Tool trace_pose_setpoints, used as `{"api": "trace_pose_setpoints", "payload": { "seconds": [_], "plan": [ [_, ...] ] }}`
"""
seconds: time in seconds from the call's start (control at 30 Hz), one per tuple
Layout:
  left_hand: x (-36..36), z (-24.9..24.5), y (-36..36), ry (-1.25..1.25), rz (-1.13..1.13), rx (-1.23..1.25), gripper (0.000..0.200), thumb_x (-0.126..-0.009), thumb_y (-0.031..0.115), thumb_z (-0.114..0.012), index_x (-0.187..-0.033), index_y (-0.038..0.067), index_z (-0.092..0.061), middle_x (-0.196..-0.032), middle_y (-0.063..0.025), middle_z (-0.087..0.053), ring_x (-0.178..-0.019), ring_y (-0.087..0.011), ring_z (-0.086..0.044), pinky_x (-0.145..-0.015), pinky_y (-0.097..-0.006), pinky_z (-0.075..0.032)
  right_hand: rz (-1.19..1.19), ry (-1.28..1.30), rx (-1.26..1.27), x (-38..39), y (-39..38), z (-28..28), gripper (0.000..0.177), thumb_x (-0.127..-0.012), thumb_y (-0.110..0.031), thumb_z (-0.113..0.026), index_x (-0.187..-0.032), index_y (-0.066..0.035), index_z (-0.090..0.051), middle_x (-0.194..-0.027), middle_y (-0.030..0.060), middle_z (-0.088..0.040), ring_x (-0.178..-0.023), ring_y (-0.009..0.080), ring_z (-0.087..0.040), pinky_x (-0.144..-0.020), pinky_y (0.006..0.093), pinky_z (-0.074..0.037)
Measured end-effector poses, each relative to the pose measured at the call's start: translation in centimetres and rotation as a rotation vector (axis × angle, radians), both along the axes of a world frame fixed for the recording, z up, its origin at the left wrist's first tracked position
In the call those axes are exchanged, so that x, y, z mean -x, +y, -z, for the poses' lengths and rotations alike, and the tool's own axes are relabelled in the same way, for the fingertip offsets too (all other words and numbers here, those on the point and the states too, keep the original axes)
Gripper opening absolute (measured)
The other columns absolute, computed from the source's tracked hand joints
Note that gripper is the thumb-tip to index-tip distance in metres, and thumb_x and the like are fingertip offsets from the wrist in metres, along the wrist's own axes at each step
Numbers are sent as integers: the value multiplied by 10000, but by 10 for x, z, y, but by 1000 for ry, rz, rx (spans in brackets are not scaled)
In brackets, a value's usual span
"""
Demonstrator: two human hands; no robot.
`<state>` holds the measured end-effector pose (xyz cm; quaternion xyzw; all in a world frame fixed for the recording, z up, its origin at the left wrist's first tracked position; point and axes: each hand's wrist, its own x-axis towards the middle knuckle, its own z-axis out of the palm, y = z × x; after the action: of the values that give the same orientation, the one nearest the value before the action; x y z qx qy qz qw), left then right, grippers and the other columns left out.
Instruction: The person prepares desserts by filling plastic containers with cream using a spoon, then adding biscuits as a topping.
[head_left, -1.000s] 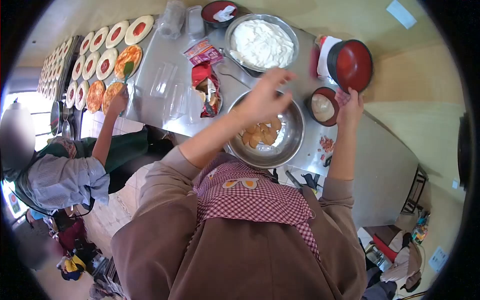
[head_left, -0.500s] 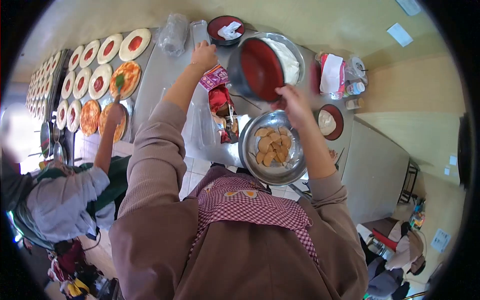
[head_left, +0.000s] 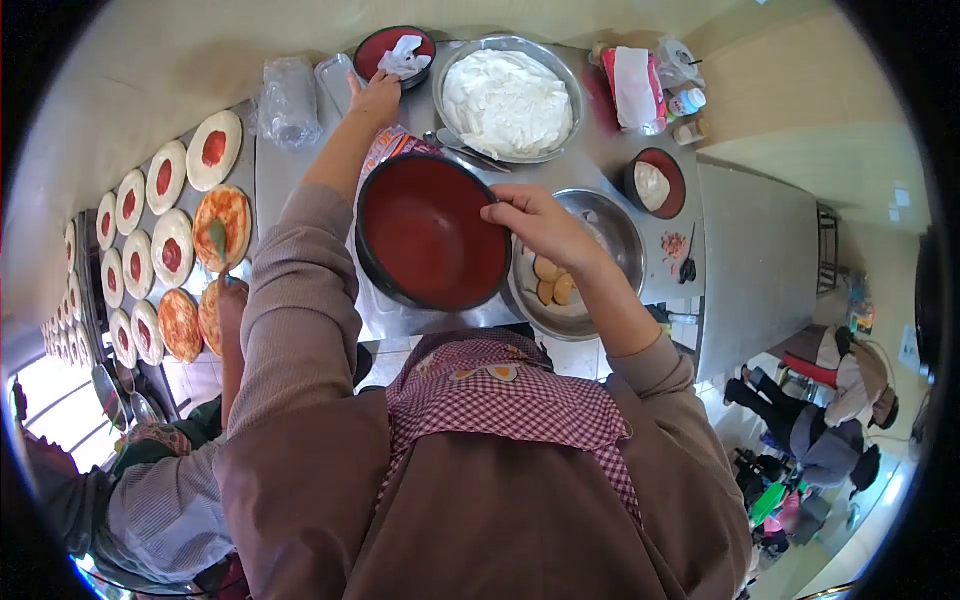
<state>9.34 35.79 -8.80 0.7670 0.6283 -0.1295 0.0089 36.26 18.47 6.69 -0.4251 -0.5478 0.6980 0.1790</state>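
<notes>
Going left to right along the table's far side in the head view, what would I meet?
Dough rounds topped with red, clear plastic, a red-lined bowl holding something crumpled, a large metal bowl of something white, a red packet, a small white bottle.

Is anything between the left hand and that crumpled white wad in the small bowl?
Nothing visible. The left hand is at the near edge of the small bowl, beside the crumpled white wad; the large bowl in the right hand is nearer the body.

Left hand [head_left: 375, 100] reaches far forward, right hand [head_left: 540, 222] clamped, forearm [head_left: 606, 285] angled inward
</notes>
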Motion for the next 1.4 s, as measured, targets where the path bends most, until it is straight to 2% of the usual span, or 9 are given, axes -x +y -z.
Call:
{"api": "trace_pose_setpoints", "payload": {
  "seconds": [0.2, 0.3, 0.43, 0.5, 0.7, 0.9, 1.0, 1.17, 1.4],
  "plan": [
    [19, -25, 7, -219, 123, -219, 201, -802, 89, -503, -940, 133, -643, -1077, 14, -586, -1048, -187, -578, -1015, -680, -226, 244, -72, -184, 5, 34, 19, 206, -881, -170, -528, -920, 1, -635, -722, 13, -609, -608, 73, -546, -548, 227, -435],
    [33, -42, -3, -428, 235, -407, 163, -794, 78, -512, -862, 133, -650, -1004, 6, -611, -1014, -196, -590, -1019, -637, -255, 288, -135, -198, 10, 55, 15, 229, -864, -174, -523, -874, 28, -631, -688, 57, -614, -562, 115, -575, -538, 258, -471],
    [54, -75, -9, -407, 223, -383, 169, -815, 91, -534, -921, 153, -650, -1113, 17, -616, -1049, -192, -579, -1038, -565, -263, 265, -253, -128, 28, 79, 28, 273, -839, -204, -534, -821, 53, -625, -666, 88, -615, -550, 144, -596, -526, 276, -495],
    [64, -96, -16, -446, 259, -564, 163, -801, 57, -547, -869, 156, -656, -1059, 18, -642, -1020, -199, -594, -1045, -548, -259, 219, -267, -166, 41, 95, 42, 290, -833, -216, -537, -811, 60, -622, -658, 97, -620, -548, 155, -609, -517, 276, -498],
    [103, -145, -27, -375, 356, -751, 163, -814, 51, -547, -887, 147, -655, -1053, 13, -643, -992, -181, -602, -1044, -515, -281, 159, -405, -331, 95, 144, 76, 328, -838, -240, -522, -848, 77, -609, -642, 137, -651, -562, 190, -653, -529, 299, -519],
    [106, -140, -39, -242, 356, -752, 187, -785, 33, -569, -894, 160, -652, -1057, 35, -634, -988, -159, -595, -1053, -488, -286, 184, -443, -423, 110, 152, 77, 347, -851, -256, -529, -928, 76, -594, -678, 149, -669, -564, 203, -660, -556, 315, -531],
    [102, -111, -29, -246, 354, -700, 203, -775, 28, -562, -895, 166, -649, -1093, 44, -624, -1020, -156, -584, -1062, -489, -277, 9, -456, -359, 84, 148, 60, 327, -848, -257, -521, -896, 52, -617, -667, 132, -657, -526, 178, -631, -528, 287, -518],
    [79, -55, 3, -197, 355, -592, 205, -793, 52, -513, -904, 153, -652, -1142, 29, -610, -1062, -176, -574, -1066, -511, -264, 107, -387, -247, -3, 116, 11, 280, -861, -266, -533, -903, -7, -631, -674, 45, -603, -536, 117, -569, -498, 242, -433],
    [44, -16, 11, -320, 300, -452, 199, -748, 27, -533, -885, 129, -634, -1075, 9, -607, -1043, -199, -572, -1015, -551, -307, 788, -594, -424, -187, 25, -39, 227, -880, -214, -515, -896, -10, -615, -712, 51, -590, -595, 108, -529, -532, 251, -419]
  ]
}}
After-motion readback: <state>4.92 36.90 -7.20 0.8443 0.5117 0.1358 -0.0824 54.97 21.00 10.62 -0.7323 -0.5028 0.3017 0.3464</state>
